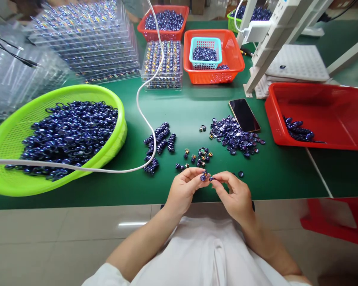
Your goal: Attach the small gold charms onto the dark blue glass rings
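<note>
White shirt (193,254) nearest; left hand (181,188) pinches beaded piece (203,177), right hand (234,194) dark bit (211,179); apparently partway, many loose discs (234,137) left.

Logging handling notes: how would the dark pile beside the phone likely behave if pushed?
The dark pile would probably spread rather than move as one, since its pieces lie loose. Their glossy surfaces may slide easily on the green table. Looking small and flattish, they seem likelier to skid than roll.
</note>
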{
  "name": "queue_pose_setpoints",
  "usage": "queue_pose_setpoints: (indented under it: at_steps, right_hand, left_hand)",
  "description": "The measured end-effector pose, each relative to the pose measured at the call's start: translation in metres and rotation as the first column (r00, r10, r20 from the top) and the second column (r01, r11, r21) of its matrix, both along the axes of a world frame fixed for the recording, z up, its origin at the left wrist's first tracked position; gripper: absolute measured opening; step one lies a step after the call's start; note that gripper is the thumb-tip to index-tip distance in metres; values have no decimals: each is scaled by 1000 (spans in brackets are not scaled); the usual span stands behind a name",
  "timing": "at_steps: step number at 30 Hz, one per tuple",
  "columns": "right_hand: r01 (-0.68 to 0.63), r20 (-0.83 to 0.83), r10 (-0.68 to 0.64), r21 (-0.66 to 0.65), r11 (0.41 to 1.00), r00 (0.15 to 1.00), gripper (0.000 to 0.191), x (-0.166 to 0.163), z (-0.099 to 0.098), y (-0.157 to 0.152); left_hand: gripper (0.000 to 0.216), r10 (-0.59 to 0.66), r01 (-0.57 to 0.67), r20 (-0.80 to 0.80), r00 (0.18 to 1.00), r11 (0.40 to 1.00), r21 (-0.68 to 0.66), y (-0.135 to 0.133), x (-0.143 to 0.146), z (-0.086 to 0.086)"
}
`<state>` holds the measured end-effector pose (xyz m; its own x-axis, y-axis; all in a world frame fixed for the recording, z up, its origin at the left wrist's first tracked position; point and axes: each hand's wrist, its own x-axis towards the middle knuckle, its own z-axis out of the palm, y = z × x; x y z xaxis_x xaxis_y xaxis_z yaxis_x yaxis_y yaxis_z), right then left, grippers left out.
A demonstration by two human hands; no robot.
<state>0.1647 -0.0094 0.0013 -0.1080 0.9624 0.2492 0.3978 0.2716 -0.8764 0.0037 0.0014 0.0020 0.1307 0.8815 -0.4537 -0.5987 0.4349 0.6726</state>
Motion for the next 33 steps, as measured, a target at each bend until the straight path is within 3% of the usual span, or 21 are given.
queue_pose_setpoints:
  at_steps: [13,19,28,33]
  right_hand:
    - [-64,-234,55,-30,998,971,20,-6,3,5]
    - [-47,-266,22,-87,995,964,17,-7,3,6]
    - [-15,-295,-30,-150,989,955,14,-3,0,4]
    - [-67,-378,-39,-263,962,925,13,-5,-1,4]
  left_hand:
    - [17,30,-13,-149,988,993,118,-2,-1,-5]
    - [14,51,9,-289,956,979,204,-6,0,5]
    - [21,126,156,-495,859,859,489,-13,-2,1]
    - [19,167,167,-521,837,829,533,-13,-2,-2]
